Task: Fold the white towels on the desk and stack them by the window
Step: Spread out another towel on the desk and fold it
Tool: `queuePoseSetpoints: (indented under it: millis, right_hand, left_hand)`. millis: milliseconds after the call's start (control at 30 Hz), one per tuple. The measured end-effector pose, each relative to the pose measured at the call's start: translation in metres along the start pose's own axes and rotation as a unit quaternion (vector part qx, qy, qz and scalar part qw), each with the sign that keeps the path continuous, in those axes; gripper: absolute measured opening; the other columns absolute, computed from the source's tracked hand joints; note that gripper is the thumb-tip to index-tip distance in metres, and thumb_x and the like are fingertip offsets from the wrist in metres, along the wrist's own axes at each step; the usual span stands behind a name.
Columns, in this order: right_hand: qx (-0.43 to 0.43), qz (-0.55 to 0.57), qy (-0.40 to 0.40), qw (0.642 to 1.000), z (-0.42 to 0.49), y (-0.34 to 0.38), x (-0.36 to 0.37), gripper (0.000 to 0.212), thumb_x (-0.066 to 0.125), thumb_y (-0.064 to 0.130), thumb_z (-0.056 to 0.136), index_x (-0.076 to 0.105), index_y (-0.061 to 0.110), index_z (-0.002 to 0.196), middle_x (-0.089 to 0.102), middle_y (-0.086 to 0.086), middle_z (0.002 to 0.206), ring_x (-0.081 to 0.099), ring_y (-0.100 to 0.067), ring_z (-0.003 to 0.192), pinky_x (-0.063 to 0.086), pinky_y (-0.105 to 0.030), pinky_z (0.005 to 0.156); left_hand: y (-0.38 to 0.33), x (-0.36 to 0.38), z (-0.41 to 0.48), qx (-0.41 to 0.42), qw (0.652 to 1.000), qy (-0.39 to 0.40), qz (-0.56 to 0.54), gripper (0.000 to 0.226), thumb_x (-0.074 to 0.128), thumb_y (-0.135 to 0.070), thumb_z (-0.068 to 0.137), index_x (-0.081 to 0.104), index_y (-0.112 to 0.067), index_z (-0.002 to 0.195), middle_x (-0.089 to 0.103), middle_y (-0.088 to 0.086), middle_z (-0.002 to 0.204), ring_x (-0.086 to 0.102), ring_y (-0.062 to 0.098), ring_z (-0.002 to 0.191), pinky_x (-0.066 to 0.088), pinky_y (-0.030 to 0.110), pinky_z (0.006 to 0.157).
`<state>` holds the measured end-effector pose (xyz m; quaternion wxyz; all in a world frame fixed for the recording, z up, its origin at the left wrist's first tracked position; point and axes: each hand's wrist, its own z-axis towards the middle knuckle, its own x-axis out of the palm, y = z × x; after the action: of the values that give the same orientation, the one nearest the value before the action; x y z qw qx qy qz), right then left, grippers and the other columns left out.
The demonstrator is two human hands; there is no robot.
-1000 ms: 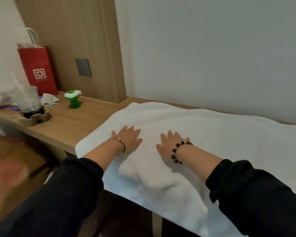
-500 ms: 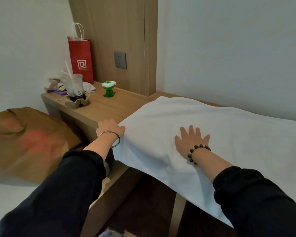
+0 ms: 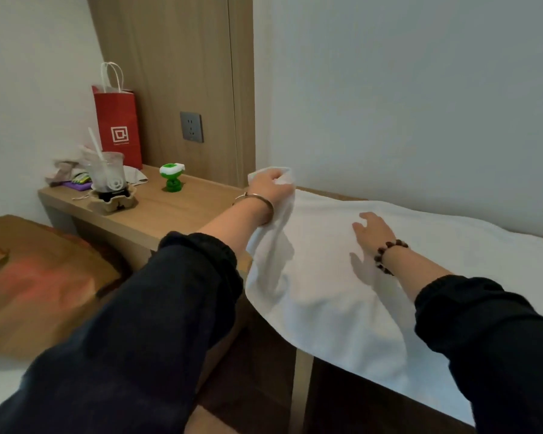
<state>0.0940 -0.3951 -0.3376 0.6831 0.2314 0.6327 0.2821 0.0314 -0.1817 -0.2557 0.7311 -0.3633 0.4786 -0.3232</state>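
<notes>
The left grip is clutching the white towel by its left end, its length running rightward along the tabletop under the slack right grip.

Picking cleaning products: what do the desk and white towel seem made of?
The desk looks like matte wood or wood-grain laminate: pale brown, faint grain. The towel looks like soft cloth, perhaps cotton terry: it bunches in the left hand and drapes over the edge.

Bare desk left of towel, green toy, cup, red bag crowd far-left corner
</notes>
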Motion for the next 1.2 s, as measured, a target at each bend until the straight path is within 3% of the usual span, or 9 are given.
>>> queuePoseSetpoints:
  millis: [100, 200, 300, 367, 500, 633, 833, 1000, 1200]
  right_hand:
    - [0.063, 0.003, -0.098, 0.993, 0.006, -0.027, -0.056, 0.040, 0.038, 0.018, 0.100, 0.045, -0.002, 0.134, 0.043, -0.023, 0.141, 0.045, -0.036, 0.125, 0.037, -0.035, 0.096]
    - [0.093, 0.008, -0.149, 0.984, 0.005, -0.044, -0.088, 0.037, 0.037, 0.013, 0.098, 0.046, -0.004, 0.129, 0.048, -0.025, 0.133, 0.049, -0.038, 0.118, 0.038, -0.034, 0.086]
    - [0.047, -0.012, -0.155, 0.987, -0.007, -0.045, -0.084, 0.041, 0.038, 0.016, 0.098, 0.040, 0.004, 0.138, 0.043, -0.018, 0.139, 0.046, -0.034, 0.122, 0.038, -0.033, 0.093]
    - [-0.035, -0.044, -0.130, 0.990, -0.014, -0.037, -0.067, 0.042, 0.039, 0.014, 0.098, 0.040, 0.006, 0.139, 0.038, -0.016, 0.145, 0.038, -0.031, 0.131, 0.032, -0.035, 0.106]
    - [-0.201, -0.174, -0.021, 0.964, -0.021, -0.016, -0.024, 0.048, 0.036, 0.006, 0.094, 0.046, 0.021, 0.140, 0.021, -0.006, 0.157, 0.017, -0.024, 0.143, 0.012, -0.034, 0.117]
    - [-0.256, -0.465, 0.051, 0.846, -0.015, -0.016, -0.007, 0.046, 0.043, 0.018, 0.093, 0.046, 0.031, 0.138, 0.001, 0.001, 0.161, -0.001, -0.023, 0.147, 0.001, -0.048, 0.116]
    - [-0.283, -0.574, 0.050, 0.767, -0.005, -0.029, -0.026, 0.043, 0.044, 0.023, 0.095, 0.048, 0.016, 0.137, 0.030, 0.002, 0.153, 0.011, -0.020, 0.146, 0.003, -0.044, 0.117]
    - [-0.225, -0.579, 0.066, 0.781, -0.011, -0.064, -0.048, 0.068, 0.043, 0.056, 0.088, 0.043, 0.012, 0.140, 0.041, 0.000, 0.146, 0.020, -0.020, 0.143, 0.003, -0.040, 0.118]
    - [-0.160, -0.469, 0.087, 0.864, -0.014, -0.066, -0.049, 0.039, 0.057, 0.041, 0.077, 0.054, 0.019, 0.109, 0.063, 0.002, 0.103, 0.056, -0.018, 0.103, 0.027, -0.034, 0.111]
  left_hand:
    - [-0.033, 0.049, -0.031, -0.018, 0.971, 0.236, -0.028, 0.015, 0.056, -0.023, 0.092, 0.062, -0.026, 0.105, 0.058, -0.004, 0.104, 0.052, 0.014, 0.094, 0.038, 0.016, 0.063]
    - [-0.026, 0.081, -0.054, -0.094, 0.898, 0.427, 0.040, 0.029, 0.047, -0.033, 0.098, 0.058, -0.023, 0.122, 0.048, -0.005, 0.138, 0.046, 0.016, 0.125, 0.041, 0.030, 0.090]
    - [0.004, 0.101, -0.071, 0.020, 0.864, 0.355, 0.358, 0.044, 0.034, -0.035, 0.101, 0.048, -0.007, 0.131, 0.043, 0.013, 0.142, 0.040, 0.029, 0.130, 0.030, 0.037, 0.106]
    - [0.025, 0.108, -0.081, 0.016, 0.834, 0.337, 0.437, 0.059, 0.028, -0.050, 0.098, 0.029, -0.015, 0.145, 0.023, 0.007, 0.154, 0.022, 0.030, 0.140, 0.019, 0.053, 0.112]
    - [0.049, 0.114, -0.097, 0.032, 0.841, 0.309, 0.444, 0.068, 0.021, -0.060, 0.094, 0.005, -0.026, 0.151, -0.005, -0.003, 0.160, -0.005, 0.027, 0.146, 0.002, 0.063, 0.111]
    - [0.057, 0.112, -0.099, 0.060, 0.842, 0.296, 0.446, 0.053, 0.016, -0.049, 0.099, 0.005, -0.038, 0.150, -0.005, -0.003, 0.160, -0.006, 0.026, 0.146, 0.001, 0.061, 0.112]
    - [0.067, 0.095, -0.080, 0.107, 0.831, 0.315, 0.446, 0.044, 0.014, -0.038, 0.103, 0.013, -0.054, 0.144, 0.003, -0.007, 0.159, -0.002, 0.023, 0.146, 0.004, 0.061, 0.111]
    - [0.073, 0.079, -0.062, 0.138, 0.813, 0.311, 0.473, 0.045, 0.017, -0.034, 0.104, 0.014, -0.054, 0.143, 0.004, -0.013, 0.159, 0.002, 0.014, 0.146, 0.008, 0.058, 0.112]
    - [0.065, 0.070, -0.038, 0.154, 0.775, 0.314, 0.526, 0.048, 0.014, -0.030, 0.102, 0.011, -0.048, 0.147, 0.005, -0.016, 0.158, 0.009, 0.012, 0.145, 0.006, 0.052, 0.113]
